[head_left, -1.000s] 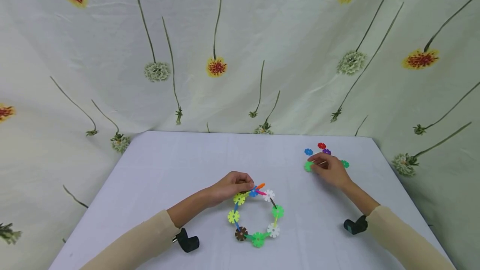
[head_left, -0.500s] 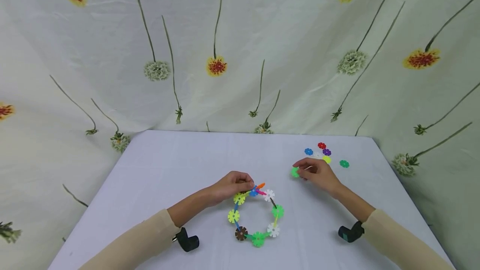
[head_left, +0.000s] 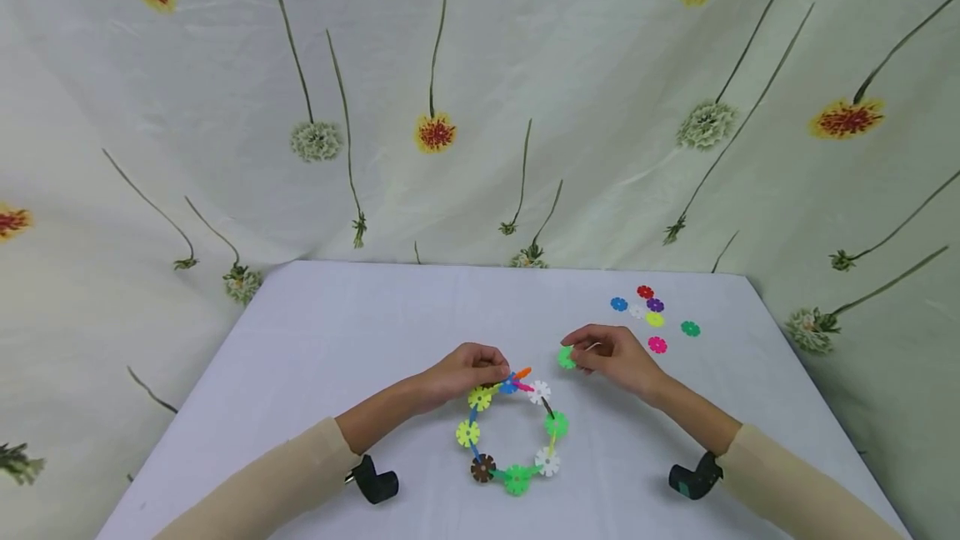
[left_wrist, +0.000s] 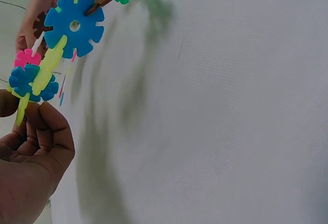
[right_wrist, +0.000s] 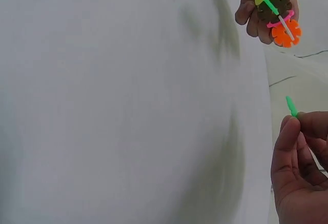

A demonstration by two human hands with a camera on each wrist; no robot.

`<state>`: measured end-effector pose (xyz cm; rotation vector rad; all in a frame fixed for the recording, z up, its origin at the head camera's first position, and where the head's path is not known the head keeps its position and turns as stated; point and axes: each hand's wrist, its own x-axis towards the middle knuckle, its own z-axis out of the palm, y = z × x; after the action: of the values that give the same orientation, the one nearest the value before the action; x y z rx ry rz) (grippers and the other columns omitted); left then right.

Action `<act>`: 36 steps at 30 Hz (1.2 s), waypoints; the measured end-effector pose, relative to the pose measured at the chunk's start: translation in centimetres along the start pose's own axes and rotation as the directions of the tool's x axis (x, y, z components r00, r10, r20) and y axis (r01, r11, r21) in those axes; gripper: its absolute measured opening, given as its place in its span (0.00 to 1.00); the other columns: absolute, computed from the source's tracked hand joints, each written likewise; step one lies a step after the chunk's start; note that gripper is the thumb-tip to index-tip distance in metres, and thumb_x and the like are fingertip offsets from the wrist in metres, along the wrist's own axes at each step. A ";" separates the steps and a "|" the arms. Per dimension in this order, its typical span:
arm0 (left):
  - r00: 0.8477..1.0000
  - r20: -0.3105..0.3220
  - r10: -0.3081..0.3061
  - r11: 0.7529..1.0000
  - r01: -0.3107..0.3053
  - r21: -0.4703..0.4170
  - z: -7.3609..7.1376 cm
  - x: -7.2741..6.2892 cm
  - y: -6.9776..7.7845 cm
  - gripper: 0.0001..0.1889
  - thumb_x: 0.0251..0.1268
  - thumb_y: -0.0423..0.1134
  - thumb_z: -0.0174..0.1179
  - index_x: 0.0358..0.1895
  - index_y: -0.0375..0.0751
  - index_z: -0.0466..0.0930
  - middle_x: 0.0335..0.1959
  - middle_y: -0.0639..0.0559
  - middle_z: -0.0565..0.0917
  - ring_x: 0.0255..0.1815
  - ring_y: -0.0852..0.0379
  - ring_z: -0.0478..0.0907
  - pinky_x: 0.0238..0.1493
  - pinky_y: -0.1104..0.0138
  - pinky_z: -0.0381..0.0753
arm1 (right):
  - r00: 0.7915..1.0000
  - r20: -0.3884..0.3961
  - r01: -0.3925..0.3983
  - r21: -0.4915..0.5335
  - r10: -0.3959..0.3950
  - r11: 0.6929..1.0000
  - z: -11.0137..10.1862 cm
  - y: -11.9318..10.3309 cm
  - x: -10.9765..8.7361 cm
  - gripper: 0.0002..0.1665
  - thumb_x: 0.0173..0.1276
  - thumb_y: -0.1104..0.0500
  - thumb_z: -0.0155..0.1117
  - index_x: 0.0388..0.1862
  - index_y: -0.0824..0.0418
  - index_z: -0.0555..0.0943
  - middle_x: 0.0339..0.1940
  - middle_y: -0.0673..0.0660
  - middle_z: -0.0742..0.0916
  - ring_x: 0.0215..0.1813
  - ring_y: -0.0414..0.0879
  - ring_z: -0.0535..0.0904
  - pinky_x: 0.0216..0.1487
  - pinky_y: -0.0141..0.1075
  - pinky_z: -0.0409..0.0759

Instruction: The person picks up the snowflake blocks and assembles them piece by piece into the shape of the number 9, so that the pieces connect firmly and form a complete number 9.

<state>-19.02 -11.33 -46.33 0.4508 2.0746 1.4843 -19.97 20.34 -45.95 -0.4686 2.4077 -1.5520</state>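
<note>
A ring of interlocked flower-shaped plastic discs (head_left: 517, 480) in several colours stands centre front in the head view. My left hand (head_left: 468, 373) pinches it at its far left side. In the left wrist view, that hand's thumb and finger grip a yellow disc (left_wrist: 23, 108) beside a blue disc (left_wrist: 74, 26). An orange disc (right_wrist: 285, 33) sticks out near the left hand in the right wrist view. Between thumb and fingertips, my right hand (head_left: 618, 361) pinches a bright green disc (head_left: 566, 358), apart from the ring and to its upper right; the right wrist view shows it edge-on.
Loose discs lie at the back right of the white table (head_left: 360, 315): red (head_left: 645, 292), blue, purple, white, yellow, dark green (head_left: 690, 328) and pink (head_left: 657, 345). A flowered cloth (head_left: 480, 190) hangs behind the table. Black wrist cameras (head_left: 375, 480) sit at both cuffs.
My right hand has brought the green disc left and nearer, away from the loose discs towards the ring. White, yellow and pink discs have come into view. The left hand stays put.
</note>
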 end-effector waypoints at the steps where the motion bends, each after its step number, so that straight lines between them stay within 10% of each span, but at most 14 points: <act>1: 1.000 -0.001 -0.002 1.000 0.002 -0.004 0.0 0.0 -0.1 0.14 0.82 0.43 0.60 0.53 0.34 0.84 0.36 0.54 0.86 0.39 0.60 0.77 0.47 0.70 0.79 | 1.000 0.002 -0.009 0.006 0.009 1.000 0.2 -0.1 0.0 0.18 0.76 0.58 0.71 0.60 0.63 0.86 0.50 0.65 0.90 0.44 0.58 0.89 0.46 0.32 0.89; 21: 1.000 0.021 0.014 1.000 -0.014 0.009 0.7 -0.1 0.4 0.13 0.82 0.41 0.59 0.51 0.33 0.83 0.36 0.56 0.83 0.39 0.60 0.76 0.46 0.72 0.78 | 0.996 0.086 0.011 0.096 -0.019 0.995 2.2 -1.9 -0.1 0.16 0.76 0.60 0.70 0.57 0.66 0.87 0.49 0.68 0.89 0.45 0.62 0.91 0.47 0.32 0.90; 36: 1.000 0.007 0.003 1.000 -0.003 0.000 0.9 -0.1 0.1 0.12 0.82 0.41 0.59 0.51 0.34 0.83 0.37 0.56 0.83 0.40 0.60 0.77 0.47 0.73 0.79 | 0.996 0.084 -0.006 0.132 -0.005 0.991 3.1 -2.2 -0.2 0.15 0.77 0.59 0.69 0.57 0.67 0.86 0.47 0.66 0.88 0.37 0.44 0.89 0.47 0.32 0.90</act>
<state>-18.47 -10.67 -46.42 0.4581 2.0698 1.4823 -18.36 16.91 -45.19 -0.4955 2.2256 -1.6453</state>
